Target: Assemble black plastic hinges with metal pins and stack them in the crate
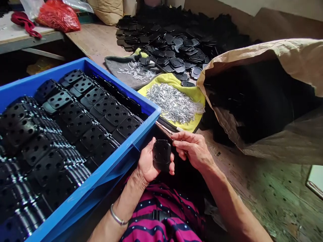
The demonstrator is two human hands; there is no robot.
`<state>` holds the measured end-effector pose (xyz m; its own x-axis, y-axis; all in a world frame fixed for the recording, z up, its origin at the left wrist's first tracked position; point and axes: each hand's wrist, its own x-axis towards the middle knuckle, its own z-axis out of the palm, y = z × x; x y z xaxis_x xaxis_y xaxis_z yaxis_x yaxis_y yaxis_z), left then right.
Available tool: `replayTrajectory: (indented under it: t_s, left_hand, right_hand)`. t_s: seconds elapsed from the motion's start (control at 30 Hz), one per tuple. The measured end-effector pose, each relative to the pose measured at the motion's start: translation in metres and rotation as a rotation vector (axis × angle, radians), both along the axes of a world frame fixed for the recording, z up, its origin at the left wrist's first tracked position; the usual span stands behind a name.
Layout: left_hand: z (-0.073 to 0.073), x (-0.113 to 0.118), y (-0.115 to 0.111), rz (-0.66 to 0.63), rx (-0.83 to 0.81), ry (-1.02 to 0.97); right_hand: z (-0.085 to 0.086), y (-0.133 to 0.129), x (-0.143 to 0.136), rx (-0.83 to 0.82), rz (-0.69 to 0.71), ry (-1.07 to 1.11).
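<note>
My left hand [148, 159] is wrapped around a black plastic cover [162, 155] with rounded corners, holding it upright with its hinge-like edge on top. Just right of that edge, my right hand [189, 146] is closed in a pinch. Between its fingertips is a tiny thin piece that looks like a metal pin, mostly hidden by the fingers. Beyond both hands, a heap of short silvery metal pins [174, 102] lies on a yellow cloth [195, 126].
On the left stands a blue crate [121, 148] with rows of black hinged parts [80, 122]. Whitish short pieces [137, 71] lie on a grey cloth [114, 65]. Behind is a big pile of black plates [176, 43]. An open brown sack [267, 148] stands at right.
</note>
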<state>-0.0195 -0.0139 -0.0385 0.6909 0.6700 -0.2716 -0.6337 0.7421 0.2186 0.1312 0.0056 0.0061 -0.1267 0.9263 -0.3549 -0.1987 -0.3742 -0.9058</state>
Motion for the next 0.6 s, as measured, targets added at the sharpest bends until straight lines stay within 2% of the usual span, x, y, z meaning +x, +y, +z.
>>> replayTrajectory:
  t_s: [0.17, 0.43, 0.6]
  left_hand:
    - [-0.004, -0.002, 0.001, -0.005, -0.014, -0.002]
    - [-0.006, -0.003, 0.003, -0.038, -0.023, -0.011]
    - [-0.008, -0.004, 0.002, -0.058, -0.024, 0.005]
  right_hand:
    - [-0.004, -0.001, -0.005, -0.004, -0.005, 0.019]
    - [0.000, 0.008, -0.001, -0.017, 0.171, -0.077]
    - [0.003, 0.016, 0.003, -0.056, 0.251, -0.048]
